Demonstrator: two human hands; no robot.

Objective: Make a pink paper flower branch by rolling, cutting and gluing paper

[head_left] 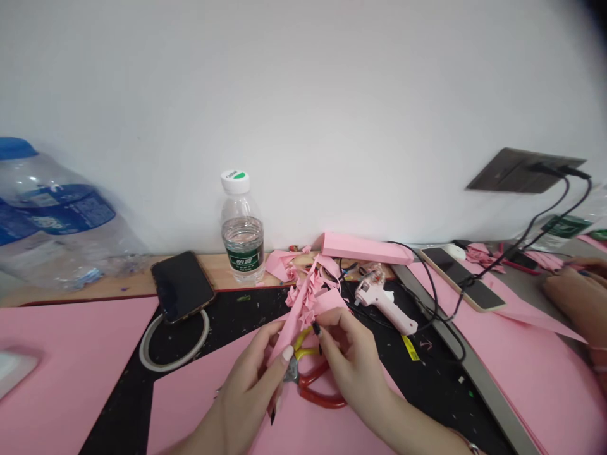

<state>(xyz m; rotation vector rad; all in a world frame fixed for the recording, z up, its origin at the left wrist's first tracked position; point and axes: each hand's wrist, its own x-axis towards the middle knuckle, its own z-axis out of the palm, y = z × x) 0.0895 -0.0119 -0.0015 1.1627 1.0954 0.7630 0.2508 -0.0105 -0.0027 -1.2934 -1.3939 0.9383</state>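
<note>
Fingers of the left hand (251, 374) pinch a pink paper strip (293, 316); fingertips of the right hand (355, 347) gather at its ruffled edge, their grip unclear. Beneath, scissors (306, 382) lie over a pink sheet (187, 393). Beyond, a glue gun (387, 307) lies rightward and a water bottle (243, 245) stands near the wall (303, 120).

This appeared to be a shared craft workspace: flat pink paper sheets (76, 335), a crinkled pink paper strip (308, 294), red-handled metal scissors (322, 399) and a pale-pink plastic glue gun (389, 308) crowded a black-covered surface (265, 309). Black cables ran from a grey rectangular wall socket (507, 170), and a second person (581, 303) reached in at the right.
</note>
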